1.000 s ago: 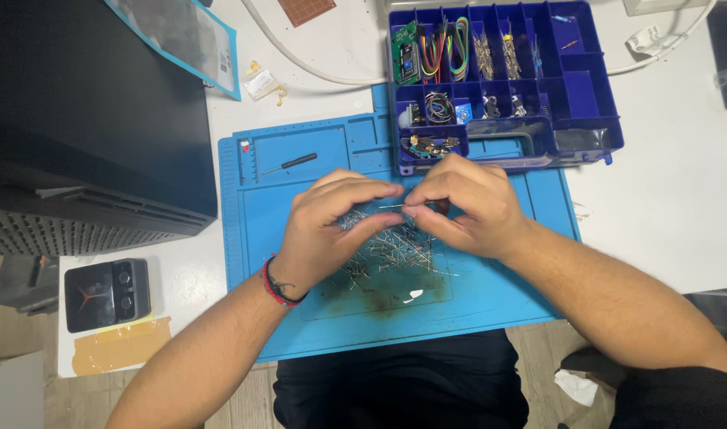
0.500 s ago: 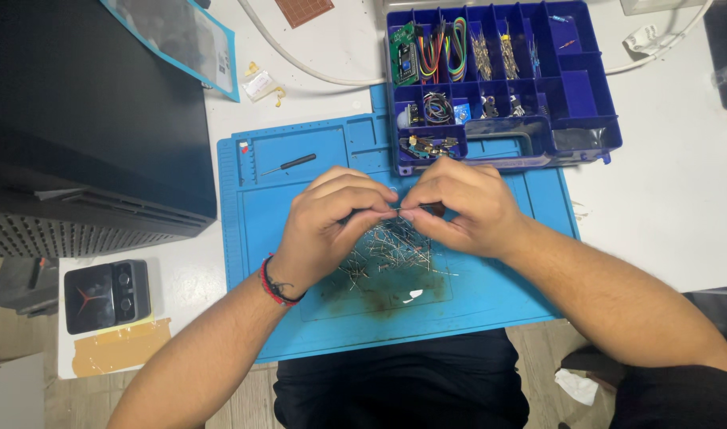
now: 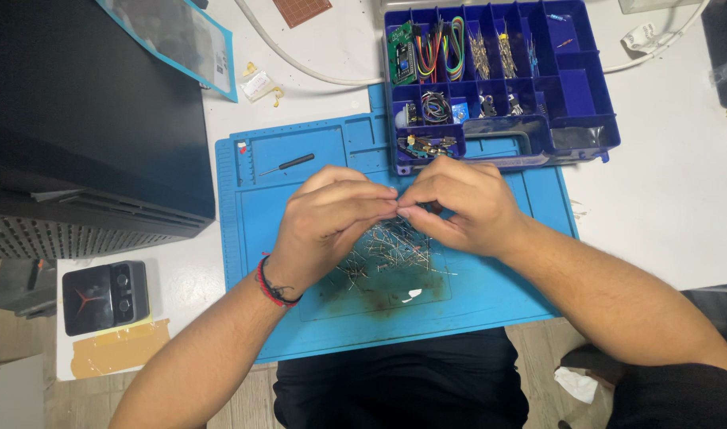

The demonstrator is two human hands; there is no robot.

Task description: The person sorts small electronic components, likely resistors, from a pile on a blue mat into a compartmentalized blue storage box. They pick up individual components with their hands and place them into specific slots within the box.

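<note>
My left hand (image 3: 325, 222) and my right hand (image 3: 457, 205) meet fingertip to fingertip above a blue work mat (image 3: 292, 318). Between thumbs and forefingers they pinch a small thin-legged electronic part, mostly hidden by the fingers. Under the hands lies a loose pile of several similar wire-legged components (image 3: 391, 250) on a stained patch of the mat. A red and black cord bracelet circles my left wrist.
A dark blue compartment box (image 3: 586, 87) with wires, jumper leads and small parts stands behind the mat. A small black screwdriver (image 3: 288, 164) lies on the mat's upper left. A large black case (image 3: 85, 119) fills the left; a small black device (image 3: 97, 295) sits below it.
The fingertips of both hands have closed together and the thin part between them is now hidden. The hands stay over the pile.
</note>
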